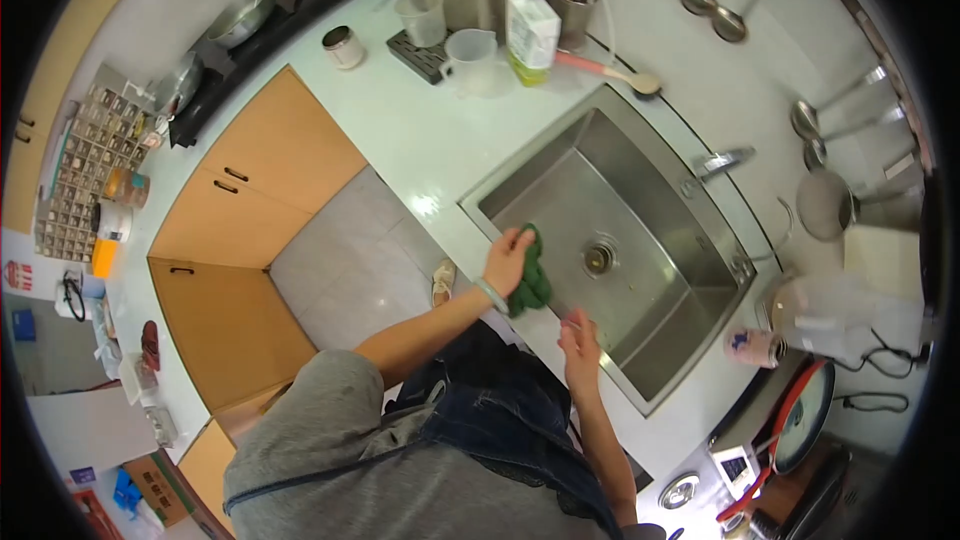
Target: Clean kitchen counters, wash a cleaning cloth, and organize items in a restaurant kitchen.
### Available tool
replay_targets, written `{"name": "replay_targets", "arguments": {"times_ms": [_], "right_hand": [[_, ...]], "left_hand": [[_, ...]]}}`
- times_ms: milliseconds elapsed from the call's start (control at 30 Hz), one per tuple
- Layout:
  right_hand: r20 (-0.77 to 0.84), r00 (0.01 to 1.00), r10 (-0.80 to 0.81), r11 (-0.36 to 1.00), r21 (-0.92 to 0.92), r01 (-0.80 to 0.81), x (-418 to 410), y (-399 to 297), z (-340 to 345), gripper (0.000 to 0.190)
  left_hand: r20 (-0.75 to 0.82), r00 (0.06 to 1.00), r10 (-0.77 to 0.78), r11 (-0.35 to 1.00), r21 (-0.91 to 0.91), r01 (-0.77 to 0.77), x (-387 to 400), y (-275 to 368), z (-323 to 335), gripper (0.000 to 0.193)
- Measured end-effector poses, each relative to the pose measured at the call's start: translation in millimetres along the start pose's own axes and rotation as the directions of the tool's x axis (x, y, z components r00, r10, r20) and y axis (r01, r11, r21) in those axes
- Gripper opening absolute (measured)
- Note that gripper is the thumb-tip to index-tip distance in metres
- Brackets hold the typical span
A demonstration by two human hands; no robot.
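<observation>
A crumpled green cloth [534, 277] hangs from my left hand [508, 259], which grips it over the near left rim of the stainless steel sink [551, 199]. A pale bracelet [491, 294] circles that wrist. My right hand [581, 349] is over the sink's near rim, apart from the cloth. Its fingers are somewhat spread and blurred, and I see nothing in them. In the basin, the round drain [600, 258] is exposed, with small bits on the floor near it. The faucet [724, 161] rises behind the basin.
Left of the sink, a plastic measuring jug [471, 56], a carton [532, 30] and a pink-handled brush [611, 73] occupy the white counter [420, 131]. A pink can [754, 347] lies near the right rim, with a red-edged frying pan [802, 416] beyond. Ladles [727, 22] hang behind.
</observation>
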State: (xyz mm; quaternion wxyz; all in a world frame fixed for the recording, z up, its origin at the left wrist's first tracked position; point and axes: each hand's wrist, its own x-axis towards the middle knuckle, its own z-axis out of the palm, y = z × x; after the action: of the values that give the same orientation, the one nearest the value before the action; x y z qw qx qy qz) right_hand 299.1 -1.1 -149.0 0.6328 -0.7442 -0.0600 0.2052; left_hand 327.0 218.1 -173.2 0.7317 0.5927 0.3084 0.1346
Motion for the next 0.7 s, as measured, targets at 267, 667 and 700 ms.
{"name": "replay_targets", "arguments": {"times_ms": [267,667,700], "right_hand": [[0.288,0.933,0.214,0.835,0.442,-0.328,131.5,-99.4,191.7,0.033],[0.505,0.682,-0.529,0.567,-0.389,0.727,409.2,-237.6,535.2,0.096],[0.528,0.693,-0.491,0.475,-0.504,0.721,417.4,-236.0,554.0,0.096]], "left_hand": [[0.356,0.761,0.543,0.654,0.390,-0.649,46.7,121.9,-117.0,0.059],[-0.563,0.750,0.347,0.921,0.053,-0.386,266.9,208.1,-423.6,0.025],[-0.542,0.751,0.378,0.921,0.137,-0.365,290.2,219.4,-436.1,0.027]]}}
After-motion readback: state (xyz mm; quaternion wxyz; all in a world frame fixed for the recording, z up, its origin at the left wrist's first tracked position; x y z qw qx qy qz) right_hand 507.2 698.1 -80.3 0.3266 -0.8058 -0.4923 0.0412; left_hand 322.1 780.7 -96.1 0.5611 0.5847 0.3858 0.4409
